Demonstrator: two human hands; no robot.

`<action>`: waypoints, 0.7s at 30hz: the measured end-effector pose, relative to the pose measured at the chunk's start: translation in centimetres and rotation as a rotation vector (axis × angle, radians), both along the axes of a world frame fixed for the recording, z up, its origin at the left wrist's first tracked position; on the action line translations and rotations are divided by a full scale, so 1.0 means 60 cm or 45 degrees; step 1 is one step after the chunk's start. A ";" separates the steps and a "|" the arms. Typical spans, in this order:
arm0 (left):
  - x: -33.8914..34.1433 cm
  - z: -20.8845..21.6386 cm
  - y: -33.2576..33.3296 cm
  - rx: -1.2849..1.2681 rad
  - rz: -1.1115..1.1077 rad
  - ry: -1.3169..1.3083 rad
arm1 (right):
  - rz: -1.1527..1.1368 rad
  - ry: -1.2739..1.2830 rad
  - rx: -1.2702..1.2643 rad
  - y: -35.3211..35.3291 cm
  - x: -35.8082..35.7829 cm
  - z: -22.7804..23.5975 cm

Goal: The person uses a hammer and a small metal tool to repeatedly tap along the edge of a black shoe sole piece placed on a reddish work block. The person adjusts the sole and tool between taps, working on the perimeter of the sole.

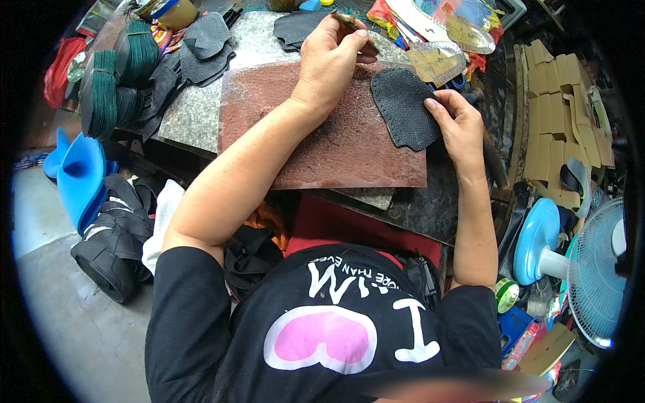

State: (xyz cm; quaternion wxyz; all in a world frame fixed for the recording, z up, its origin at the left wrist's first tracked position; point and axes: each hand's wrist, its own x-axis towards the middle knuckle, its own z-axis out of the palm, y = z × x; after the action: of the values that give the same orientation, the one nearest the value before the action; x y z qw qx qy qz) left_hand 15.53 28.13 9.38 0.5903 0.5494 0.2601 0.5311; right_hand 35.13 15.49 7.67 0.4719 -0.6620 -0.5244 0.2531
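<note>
My left hand [330,64] is above the far edge of a reddish-brown board [302,161]. Its fingers are closed around a worn, brownish flat object [348,23], mostly hidden by the hand; I cannot make out its kind. A rounded black leather piece [403,107] with a grained surface lies on the board's right side. My right hand [459,124] pinches the right edge of that piece between thumb and fingers. More black leather pieces [205,47] are stacked at the back left, and another stack [293,29] sits beyond my left wrist.
Dark green thread spools [103,94] stand at the table's left end. Transparent templates [437,64] and a colourful mesh bag are at the back right. Cardboard boxes [554,114] and a blue fan [601,269] stand on the right; blue curved pieces [80,174] are on the left.
</note>
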 end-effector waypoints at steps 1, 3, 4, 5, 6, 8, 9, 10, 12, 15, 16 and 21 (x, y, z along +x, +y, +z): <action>-0.001 0.000 0.001 0.005 -0.049 0.047 | 0.036 0.084 0.009 0.001 0.002 -0.001; -0.003 -0.001 0.002 0.017 -0.129 0.158 | 0.077 0.180 0.014 0.002 0.004 -0.002; -0.003 -0.002 0.001 0.046 -0.113 0.174 | 0.080 0.192 0.010 0.003 0.004 -0.001; -0.001 -0.003 -0.001 0.076 -0.098 0.190 | 0.088 0.207 0.016 0.003 0.004 -0.001; 0.002 -0.003 -0.002 0.107 -0.085 0.206 | 0.089 0.206 -0.007 0.003 0.004 0.000; 0.004 -0.005 -0.002 0.149 -0.088 0.241 | 0.116 0.225 -0.021 0.001 0.004 0.001; 0.005 -0.006 -0.002 0.158 -0.104 0.260 | 0.096 0.198 -0.046 0.001 0.004 0.002; 0.006 -0.008 -0.001 0.178 -0.114 0.277 | 0.091 0.185 -0.064 0.000 0.003 0.002; 0.011 -0.011 0.001 0.143 -0.155 0.248 | 0.092 0.157 -0.085 0.000 0.002 0.004; 0.016 -0.017 -0.001 0.139 -0.174 0.249 | 0.097 0.119 -0.092 0.002 0.000 0.006; 0.017 -0.018 -0.001 0.143 -0.175 0.258 | 0.097 0.108 -0.088 0.002 0.000 0.006; 0.019 -0.022 -0.002 0.169 -0.099 0.368 | 0.051 0.001 -0.096 0.002 0.007 -0.001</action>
State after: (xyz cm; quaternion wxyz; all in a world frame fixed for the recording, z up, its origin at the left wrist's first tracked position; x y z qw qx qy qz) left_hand 16.68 28.02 8.06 0.5293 0.6674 0.2853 0.4394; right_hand 35.58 15.59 7.63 0.4418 -0.6684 -0.5275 0.2824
